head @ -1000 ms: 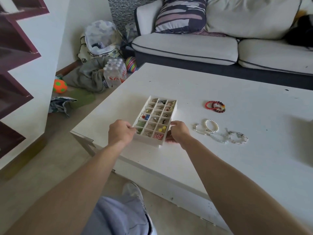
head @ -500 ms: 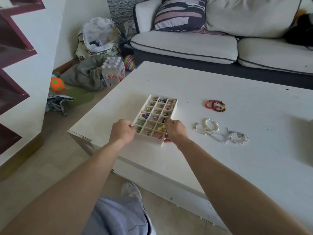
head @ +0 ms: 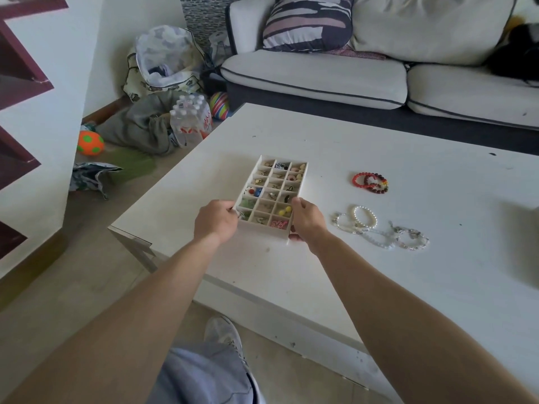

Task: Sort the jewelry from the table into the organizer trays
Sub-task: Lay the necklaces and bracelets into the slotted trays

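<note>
Head view, item by item.

- Left hand [head: 217,221]: fingers curled round the near left corner of the organizer tray [head: 262,232].
- Right hand [head: 306,223]: grips the near right corner, thumb on the rim.
- Organizer tray: white, many small compartments, most holding little beads and trinkets. It sits near the left front edge of the table [head: 437,287].
- Pearl and clear bracelets [head: 379,228]: a loose cluster on the table, just right of the right hand.
- Red bead bracelets [head: 371,182]: two overlapping, farther back, apart from the tray.
- Sofa [head: 320,77]: behind the table, with a striped cushion [head: 306,21].
- Floor, left: pack of water bottles [head: 191,119], grey cloth [head: 137,126], orange ball [head: 90,143], striped ball [head: 219,102].
</note>
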Motion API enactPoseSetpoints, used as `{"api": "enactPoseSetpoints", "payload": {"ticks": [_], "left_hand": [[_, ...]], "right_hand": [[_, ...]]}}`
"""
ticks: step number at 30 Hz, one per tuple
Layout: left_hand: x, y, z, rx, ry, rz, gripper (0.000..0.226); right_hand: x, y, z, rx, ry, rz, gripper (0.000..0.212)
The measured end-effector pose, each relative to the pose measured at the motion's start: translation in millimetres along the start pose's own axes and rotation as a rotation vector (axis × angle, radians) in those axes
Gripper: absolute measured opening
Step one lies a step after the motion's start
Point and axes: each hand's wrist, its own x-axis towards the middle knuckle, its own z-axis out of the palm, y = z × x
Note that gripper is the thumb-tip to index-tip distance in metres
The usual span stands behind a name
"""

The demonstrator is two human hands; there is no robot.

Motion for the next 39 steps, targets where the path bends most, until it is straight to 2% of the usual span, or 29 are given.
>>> {"api": "enactPoseSetpoints", "payload": {"ticks": [9, 13, 17, 19, 21, 26, 31, 34, 37, 39], "left_hand": [[8.7, 3.5, -0.6, 0.012, -0.053, -0.022, 0.019], [7.7, 20.3, -5.8, 0.08, -0.05, -0.046, 0.017], [-2.5, 61.6, -10.6, 0.11, 0.105, 0.028, 0.041], [-9.8, 91.4, -4.4, 0.039, 0.099, 0.131, 0.044], [-18.3, 123.0, 7.9, -0.003, 0.05, 0.203, 0.043], [-51.2, 195.4, 56.2, -0.021, -0.129, 0.326, 0.042], [-85.3, 255.3, 114.6, -0.016, -0.293, 0.436, 0.044], [-108.3, 296.9, 155.0, -0.012, -0.415, 0.467, 0.044], [-134.4, 338.9, 198.8, -0.017, -0.555, 0.469, 0.047], [-150.1, 360.5, 224.1, -0.034, -0.636, 0.464, 0.051]], "right_hand": [[9.6, -10.1, -4.0, -0.083, -0.01, 0.045, 0.043], [8.9, -15.4, -5.0, -0.204, 0.002, 0.007, 0.049], [-1.1, -25.3, -27.7, -0.274, 0.057, 0.011, 0.047], [-8.6, -24.4, -55.5, -0.348, 0.088, -0.034, 0.041], [-16.9, -18.3, -88.9, -0.411, 0.116, -0.076, 0.029], [-37.2, 15.1, -189.1, -0.438, 0.264, -0.043, 0.026], [-59.5, 53.1, -296.6, -0.508, 0.465, 0.055, 0.041], [-74.3, 83.3, -368.3, -0.601, 0.631, 0.159, 0.047], [-97.7, 113.2, -429.4, -0.672, 0.831, 0.359, 0.047], [-108.1, 135.7, -456.5, -0.627, 0.86, 0.457, 0.047]]}}
